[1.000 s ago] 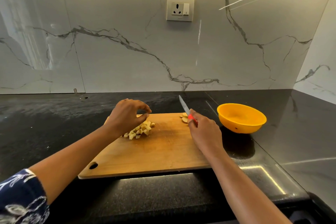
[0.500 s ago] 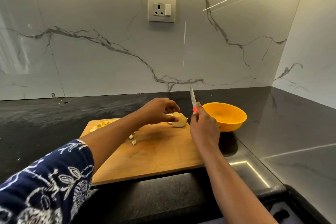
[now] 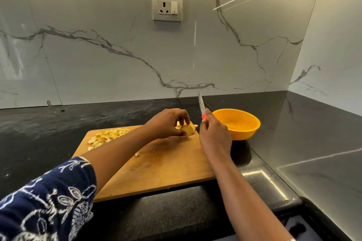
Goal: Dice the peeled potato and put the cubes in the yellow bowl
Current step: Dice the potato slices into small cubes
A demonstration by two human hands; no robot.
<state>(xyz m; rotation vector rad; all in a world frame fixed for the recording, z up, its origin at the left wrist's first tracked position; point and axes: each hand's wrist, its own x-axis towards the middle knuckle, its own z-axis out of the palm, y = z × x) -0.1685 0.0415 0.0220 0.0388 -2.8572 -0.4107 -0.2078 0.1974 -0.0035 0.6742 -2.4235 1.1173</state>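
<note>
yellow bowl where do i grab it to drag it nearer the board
Pinch the yellow bowl by its thin rim on the side facing the cutting board, thumb inside, coming from above. It stands upright and open, its rounded wall offers little to hold, and that edge is probably nearest the right hand, which holds the knife.

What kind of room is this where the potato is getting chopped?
Most likely a home kitchen. A wooden cutting board with potato cubes lies on a dark stone counter, a yellow bowl stands beside it, and a wall socket sits in the marble-look wall behind.
</note>
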